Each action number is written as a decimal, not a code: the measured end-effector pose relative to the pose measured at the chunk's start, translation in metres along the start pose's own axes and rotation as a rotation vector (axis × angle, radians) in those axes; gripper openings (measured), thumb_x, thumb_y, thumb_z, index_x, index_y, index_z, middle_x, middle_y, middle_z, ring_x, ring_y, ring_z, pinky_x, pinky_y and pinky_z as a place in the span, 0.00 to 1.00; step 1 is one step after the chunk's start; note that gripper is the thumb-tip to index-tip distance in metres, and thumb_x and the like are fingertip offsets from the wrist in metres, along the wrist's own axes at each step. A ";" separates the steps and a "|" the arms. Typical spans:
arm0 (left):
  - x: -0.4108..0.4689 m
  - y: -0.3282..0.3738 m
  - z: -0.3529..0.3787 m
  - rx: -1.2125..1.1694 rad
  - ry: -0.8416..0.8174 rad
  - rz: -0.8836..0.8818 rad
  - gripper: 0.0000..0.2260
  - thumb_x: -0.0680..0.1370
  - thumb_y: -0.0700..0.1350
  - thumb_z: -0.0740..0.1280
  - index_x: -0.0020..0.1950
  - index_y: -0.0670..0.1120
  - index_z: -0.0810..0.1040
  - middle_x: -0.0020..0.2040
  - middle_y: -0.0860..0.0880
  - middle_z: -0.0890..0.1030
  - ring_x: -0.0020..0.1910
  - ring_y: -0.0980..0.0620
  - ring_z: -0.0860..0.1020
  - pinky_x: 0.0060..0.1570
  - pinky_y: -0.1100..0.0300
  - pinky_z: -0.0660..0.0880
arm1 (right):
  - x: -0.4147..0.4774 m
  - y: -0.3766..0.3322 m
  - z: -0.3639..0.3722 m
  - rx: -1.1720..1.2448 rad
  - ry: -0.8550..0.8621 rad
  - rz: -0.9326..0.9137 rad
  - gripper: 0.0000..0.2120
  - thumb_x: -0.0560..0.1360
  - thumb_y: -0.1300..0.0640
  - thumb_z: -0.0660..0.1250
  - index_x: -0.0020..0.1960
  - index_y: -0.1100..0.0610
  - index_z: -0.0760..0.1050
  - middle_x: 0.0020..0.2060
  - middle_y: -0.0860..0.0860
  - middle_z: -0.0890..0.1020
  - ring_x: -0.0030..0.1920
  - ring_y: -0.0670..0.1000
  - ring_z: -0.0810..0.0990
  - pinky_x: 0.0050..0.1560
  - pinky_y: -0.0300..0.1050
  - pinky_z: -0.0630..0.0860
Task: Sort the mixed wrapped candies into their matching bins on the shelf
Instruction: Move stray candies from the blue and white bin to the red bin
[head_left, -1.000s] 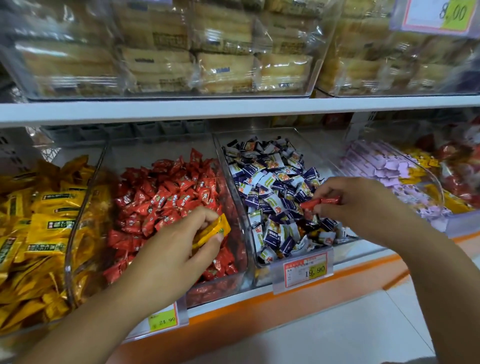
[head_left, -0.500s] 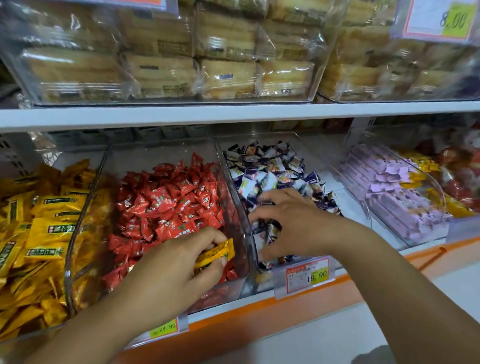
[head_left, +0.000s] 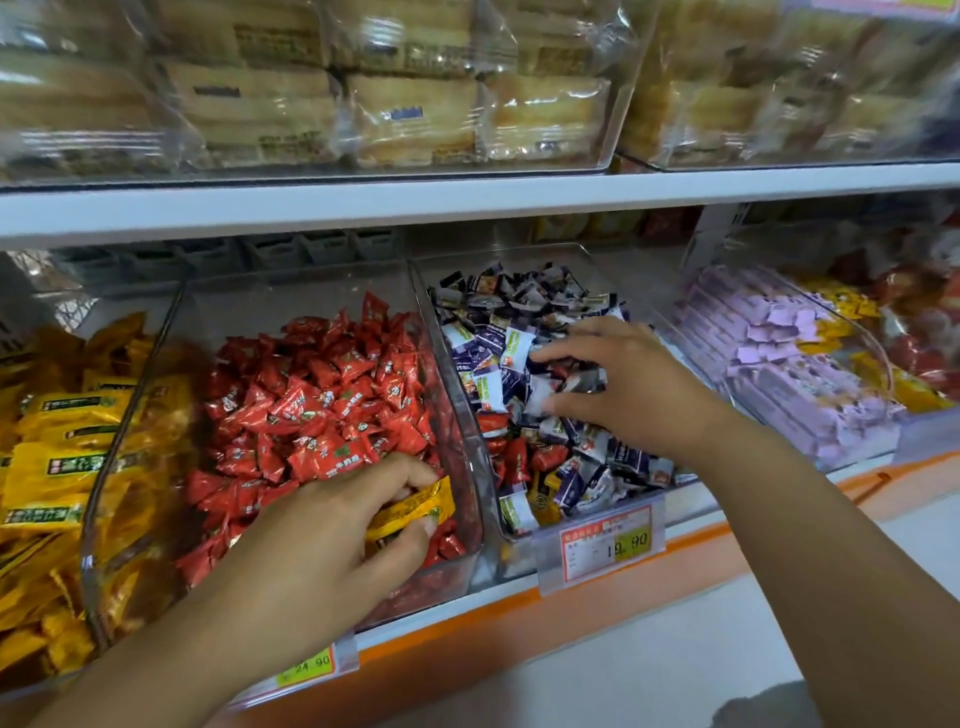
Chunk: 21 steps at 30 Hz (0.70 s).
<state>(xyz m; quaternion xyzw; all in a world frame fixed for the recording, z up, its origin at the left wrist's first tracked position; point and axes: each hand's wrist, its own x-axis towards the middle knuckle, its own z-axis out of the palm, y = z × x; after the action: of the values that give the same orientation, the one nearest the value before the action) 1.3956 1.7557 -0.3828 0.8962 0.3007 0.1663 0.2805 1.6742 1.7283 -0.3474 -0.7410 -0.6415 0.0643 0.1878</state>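
- The white shelf board (head_left: 467, 202) runs across at 12 o'clock, with the clear bins in a row beneath it.
- The heap of yellow packets (head_left: 47, 467) fills the far-left bin, at 9 o'clock from my left hand and just across one clear wall.
- The red-candy bin (head_left: 415, 587) lies under my left hand; the blue-and-white candy bin (head_left: 524, 253) lies beside it at 3 o'clock, under my right hand.
- My left hand (head_left: 322, 540) pinches a yellow wrapped candy (head_left: 410, 512) between thumb and fingers, just above the red heap's front corner.
- My right hand (head_left: 639, 395) is spread low over the blue-and-white pile, fingertips curled down among the wrappers. Blur hides whether it grips anything.
- The yellow wrapped candy is a flat, glossy oblong with dark print. Its long axis runs from 8 to 2 o'clock, and it is plainly out of place over red.
- I judge the next move to be a sweep to 9 o'clock. My left hand is nearer and already holds the piece.
- Some stray red candies (head_left: 517, 460) lie low in the blue-and-white candy bin, at 7 o'clock from my right hand.
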 end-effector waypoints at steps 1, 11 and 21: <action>0.001 0.000 0.000 -0.003 -0.006 -0.006 0.08 0.76 0.64 0.57 0.54 0.69 0.66 0.45 0.60 0.78 0.36 0.52 0.76 0.35 0.55 0.72 | -0.005 -0.004 -0.005 -0.018 0.054 -0.032 0.16 0.72 0.47 0.72 0.59 0.41 0.78 0.65 0.47 0.72 0.66 0.49 0.64 0.67 0.44 0.61; 0.002 -0.001 -0.001 -0.036 -0.003 0.013 0.14 0.73 0.66 0.55 0.54 0.64 0.70 0.42 0.57 0.78 0.35 0.50 0.75 0.35 0.48 0.74 | -0.020 -0.028 0.020 -0.109 -0.432 -0.113 0.26 0.76 0.53 0.68 0.72 0.45 0.66 0.68 0.44 0.68 0.69 0.47 0.59 0.65 0.42 0.62; -0.001 0.003 -0.001 -0.025 0.013 0.023 0.14 0.73 0.65 0.55 0.54 0.63 0.70 0.43 0.58 0.77 0.33 0.51 0.75 0.34 0.51 0.72 | -0.017 -0.028 0.027 0.059 -0.295 -0.155 0.11 0.76 0.54 0.69 0.58 0.46 0.79 0.46 0.43 0.76 0.44 0.44 0.75 0.46 0.38 0.70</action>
<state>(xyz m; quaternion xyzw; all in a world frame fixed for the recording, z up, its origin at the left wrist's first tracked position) 1.3951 1.7536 -0.3806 0.8950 0.2901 0.1791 0.2877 1.6368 1.7197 -0.3645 -0.6660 -0.7152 0.1765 0.1173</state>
